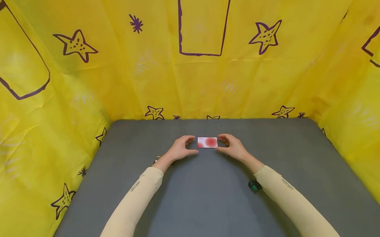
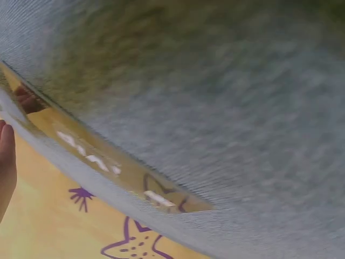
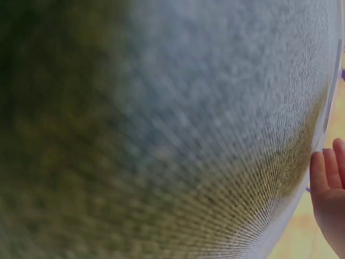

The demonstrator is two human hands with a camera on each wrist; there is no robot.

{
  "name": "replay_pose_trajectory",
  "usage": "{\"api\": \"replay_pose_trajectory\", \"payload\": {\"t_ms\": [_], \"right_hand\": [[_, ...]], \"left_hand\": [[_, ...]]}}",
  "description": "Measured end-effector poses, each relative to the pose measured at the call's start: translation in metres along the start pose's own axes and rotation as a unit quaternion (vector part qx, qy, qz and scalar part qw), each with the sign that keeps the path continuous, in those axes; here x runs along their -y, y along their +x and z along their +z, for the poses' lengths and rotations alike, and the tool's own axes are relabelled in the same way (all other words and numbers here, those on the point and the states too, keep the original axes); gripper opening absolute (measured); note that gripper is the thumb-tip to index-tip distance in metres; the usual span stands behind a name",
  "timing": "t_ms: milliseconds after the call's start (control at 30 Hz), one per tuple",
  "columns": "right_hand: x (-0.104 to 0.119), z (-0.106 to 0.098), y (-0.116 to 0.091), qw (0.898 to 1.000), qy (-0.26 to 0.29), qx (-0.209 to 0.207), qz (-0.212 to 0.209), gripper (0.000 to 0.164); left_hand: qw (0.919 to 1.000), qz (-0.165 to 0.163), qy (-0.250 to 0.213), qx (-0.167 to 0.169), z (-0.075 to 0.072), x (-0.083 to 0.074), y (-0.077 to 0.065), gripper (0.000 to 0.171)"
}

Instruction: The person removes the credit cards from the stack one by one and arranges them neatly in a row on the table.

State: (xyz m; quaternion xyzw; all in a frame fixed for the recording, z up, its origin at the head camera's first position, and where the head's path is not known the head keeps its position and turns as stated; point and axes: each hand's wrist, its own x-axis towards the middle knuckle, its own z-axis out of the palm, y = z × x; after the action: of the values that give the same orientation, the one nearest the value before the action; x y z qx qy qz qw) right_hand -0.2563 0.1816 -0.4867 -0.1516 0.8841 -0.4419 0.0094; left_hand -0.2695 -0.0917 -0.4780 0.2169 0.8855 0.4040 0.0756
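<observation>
A small flat white card or box with red circles (image 1: 207, 142) lies on the grey tabletop in the head view. On its left is my left hand (image 1: 181, 148), fingers and thumb spread apart and curving towards it. My right hand (image 1: 232, 147) mirrors this on the right, its thumb tip close to the near right corner; contact cannot be told. Neither hand grips the card. At the edges of the wrist views, parts of the left hand (image 2: 6, 162) and right hand (image 3: 329, 199) appear; the card is not recognisable there.
The grey table (image 1: 208, 201) meets yellow cloth walls (image 1: 163, 81) with purple drawings at the back and sides. A black and green device (image 1: 254, 185) is under the right wrist. A glossy, reflective strip (image 2: 108, 156) crosses the left wrist view; its kind is unclear.
</observation>
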Motion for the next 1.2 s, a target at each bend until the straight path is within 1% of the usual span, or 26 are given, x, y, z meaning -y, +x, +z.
{"api": "replay_pose_trajectory", "payload": {"t_ms": [100,200,300,567,800,1000,1200], "right_hand": [[-0.003,0.006,-0.006,1.0,-0.006,0.009,0.006,0.057],[-0.006,0.009,-0.008,1.0,-0.015,0.014,-0.001,0.057],[-0.007,0.009,-0.006,1.0,-0.027,0.016,-0.004,0.057],[-0.004,0.005,0.004,0.998,-0.05,0.022,-0.017,0.058],[0.0,0.001,0.012,0.997,-0.066,0.024,-0.016,0.059],[0.0,0.001,0.018,0.997,-0.075,0.029,-0.015,0.06],[-0.001,0.002,0.019,0.996,-0.078,0.037,-0.011,0.061]], "left_hand": [[0.9998,-0.003,0.013,0.015,0.007,-0.001,-0.004,0.063],[0.9995,-0.007,0.025,0.017,0.011,-0.003,-0.004,0.061],[0.9992,-0.005,0.036,0.018,0.012,-0.004,-0.001,0.06],[0.9989,-0.001,0.044,0.017,0.009,-0.009,0.01,0.059],[0.9981,0.003,0.057,0.022,0.004,-0.012,0.018,0.059],[0.9978,-0.004,0.064,0.017,0.002,-0.01,0.025,0.058],[0.9968,-0.01,0.072,0.033,0.004,-0.007,0.028,0.059]]}}
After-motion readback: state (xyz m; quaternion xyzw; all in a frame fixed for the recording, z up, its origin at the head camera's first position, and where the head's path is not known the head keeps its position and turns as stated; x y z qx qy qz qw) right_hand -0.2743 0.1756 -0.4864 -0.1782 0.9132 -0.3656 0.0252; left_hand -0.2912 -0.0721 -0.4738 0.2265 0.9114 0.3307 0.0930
